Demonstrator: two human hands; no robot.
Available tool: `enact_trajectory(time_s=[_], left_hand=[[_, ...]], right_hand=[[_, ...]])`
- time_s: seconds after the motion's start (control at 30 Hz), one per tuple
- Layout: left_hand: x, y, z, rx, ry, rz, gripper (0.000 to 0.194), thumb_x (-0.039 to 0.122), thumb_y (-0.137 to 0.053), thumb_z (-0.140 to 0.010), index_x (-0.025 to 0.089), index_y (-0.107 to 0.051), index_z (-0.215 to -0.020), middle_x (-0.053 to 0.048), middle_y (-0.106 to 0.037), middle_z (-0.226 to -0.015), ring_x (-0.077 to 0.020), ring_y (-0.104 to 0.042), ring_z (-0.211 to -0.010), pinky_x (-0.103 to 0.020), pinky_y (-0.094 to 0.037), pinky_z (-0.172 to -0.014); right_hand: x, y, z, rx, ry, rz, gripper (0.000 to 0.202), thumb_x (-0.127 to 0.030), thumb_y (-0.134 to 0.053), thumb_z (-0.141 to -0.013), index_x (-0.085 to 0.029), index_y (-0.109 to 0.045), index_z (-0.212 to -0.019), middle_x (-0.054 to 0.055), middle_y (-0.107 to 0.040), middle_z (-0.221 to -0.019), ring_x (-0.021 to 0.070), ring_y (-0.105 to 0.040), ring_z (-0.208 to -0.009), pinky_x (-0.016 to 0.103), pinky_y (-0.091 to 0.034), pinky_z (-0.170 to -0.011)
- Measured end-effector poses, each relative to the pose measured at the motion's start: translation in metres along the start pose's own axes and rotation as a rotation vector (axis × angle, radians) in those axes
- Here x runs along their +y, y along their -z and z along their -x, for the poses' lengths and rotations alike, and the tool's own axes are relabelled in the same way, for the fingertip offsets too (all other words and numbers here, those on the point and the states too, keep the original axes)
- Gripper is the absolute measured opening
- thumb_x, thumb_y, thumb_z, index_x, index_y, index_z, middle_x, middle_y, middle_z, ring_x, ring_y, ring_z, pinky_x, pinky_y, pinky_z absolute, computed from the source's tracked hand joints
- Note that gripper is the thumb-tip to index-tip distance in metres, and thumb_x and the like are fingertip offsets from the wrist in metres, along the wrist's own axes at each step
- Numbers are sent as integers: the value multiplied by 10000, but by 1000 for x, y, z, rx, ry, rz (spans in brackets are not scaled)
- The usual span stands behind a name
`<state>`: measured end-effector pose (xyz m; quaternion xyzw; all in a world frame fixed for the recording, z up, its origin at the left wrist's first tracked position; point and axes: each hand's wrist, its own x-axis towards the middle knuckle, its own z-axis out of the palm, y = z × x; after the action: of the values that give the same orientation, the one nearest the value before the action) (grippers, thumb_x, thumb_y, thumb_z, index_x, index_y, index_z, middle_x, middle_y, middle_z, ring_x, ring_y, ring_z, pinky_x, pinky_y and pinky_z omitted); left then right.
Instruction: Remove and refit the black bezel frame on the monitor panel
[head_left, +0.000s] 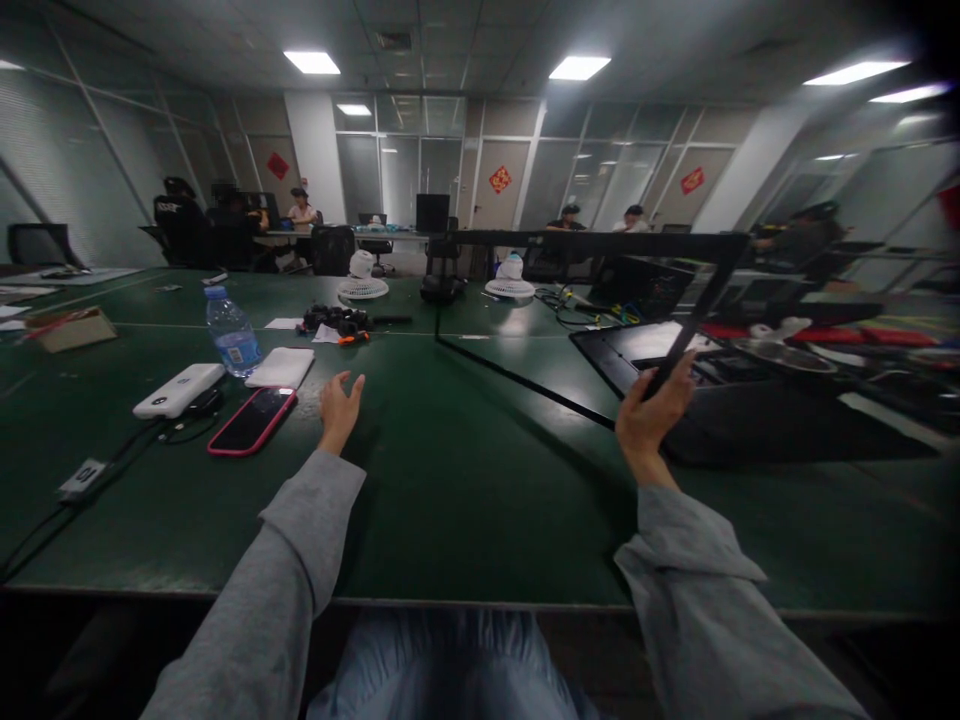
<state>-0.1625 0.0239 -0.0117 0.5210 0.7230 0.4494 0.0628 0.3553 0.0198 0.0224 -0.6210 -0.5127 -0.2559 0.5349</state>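
Observation:
My right hand [654,415] grips a thin, black rectangular frame [525,382], like a screen bezel, by its right side bar. The frame is tilted up off the green table [465,500], with its top bar farthest from me; its lower left corner looks near or on the table, but I cannot tell if it touches. My left hand [342,408] hovers left of the frame with its fingers apart and nothing in them. Closest to that hand are a folded white cloth or pad [281,367] and a phone in a pink case [253,422].
At left are a water bottle [232,338], a white power bank [180,390] with cables and a cardboard box [73,328]. Two small white fans [362,278] stand farther back. A black panel [795,420] and loose parts lie at right. Several people sit in the background.

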Motion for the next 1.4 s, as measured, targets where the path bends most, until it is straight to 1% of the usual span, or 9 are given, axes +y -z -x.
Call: enact_trajectory(time_s=[0.17, 0.3, 0.4, 0.53, 0.8, 0.9, 1.03, 1.23, 1.4], left_hand=[[4, -4, 1, 38, -18, 115, 621, 490, -663, -975, 136, -517, -1463, -194, -636, -1430, -293, -638, -1281, -443, -485, -1111], [5, -5, 4, 12, -30, 137, 535, 469, -482, -1071, 136, -497, -1490, -193, -659, -1415, -274, -695, -1200, -414, -520, -1052], [5, -4, 4, -38, -31, 58, 463, 429, -362, -1111, 139, -591, -1390, -164, -750, -1257, -288, -710, -1177, -415, -514, -1038], [5, -4, 5, -159, -105, -8, 448, 470, -458, -1087, 156, -602, -1371, -118, -796, -1116, -280, -735, -1104, -386, -527, -974], [3, -2, 6, -197, 9, -205, 383, 450, -497, -1059, 188, -718, -1230, -151, -781, -1228, -310, -722, -1183, -371, -520, -938], [6, -1, 7, -162, 11, -208, 410, 463, -477, -1064, 182, -693, -1271, -167, -778, -1225, -324, -727, -1168, -388, -527, -927], [14, 3, 11, -19, -50, -170, 439, 464, -421, -1084, 158, -637, -1312, -187, -769, -1213, -342, -737, -1119, -422, -538, -915], [21, 7, 16, 171, -210, -124, 437, 452, -382, -1088, 128, -618, -1264, -202, -762, -1185, -346, -733, -1089, -513, -482, -1055], [18, 5, 15, 284, -236, -51, 455, 468, -346, -1092, 122, -571, -1284, -217, -746, -1185, -349, -728, -1079, -509, -498, -1031]], right_hand=[[-3, -10, 10, -182, -111, -125, 701, -417, -279, -1063, -38, -265, -1652, 195, -716, -1116, 306, -689, -1078, 491, -477, -1081], [-2, -21, 19, -254, -176, -151, 729, -423, -303, -1048, -49, -257, -1672, 145, -727, -1003, 283, -693, -879, 472, -528, -971], [-2, -24, 22, -270, -239, -114, 722, -390, -308, -1038, -53, -277, -1676, 150, -733, -994, 309, -698, -906, 492, -522, -969], [0, -21, 22, -354, -344, 28, 668, -399, -375, -1034, -127, -403, -1643, 191, -731, -1070, 356, -710, -980, 525, -511, -974], [27, -37, 19, -677, -390, 102, 582, -255, -606, -844, -102, -626, -1404, 164, -746, -1010, 325, -707, -985, 438, -523, -949], [32, -42, 19, -592, -367, 10, 531, -282, -605, -835, -136, -653, -1344, 154, -754, -1052, 322, -704, -1011, 453, -523, -970], [24, -39, 18, -401, -275, -88, 541, -359, -532, -919, -144, -591, -1411, 189, -739, -1202, 322, -697, -1089, 466, -523, -982], [9, -27, 16, -264, -236, -100, 607, -433, -427, -992, -120, -520, -1503, 208, -726, -1266, 335, -689, -1129, 474, -497, -999], [6, -25, 17, -391, -325, -112, 595, -538, -381, -1035, -136, -540, -1445, 133, -763, -951, 290, -710, -861, 428, -498, -915]])
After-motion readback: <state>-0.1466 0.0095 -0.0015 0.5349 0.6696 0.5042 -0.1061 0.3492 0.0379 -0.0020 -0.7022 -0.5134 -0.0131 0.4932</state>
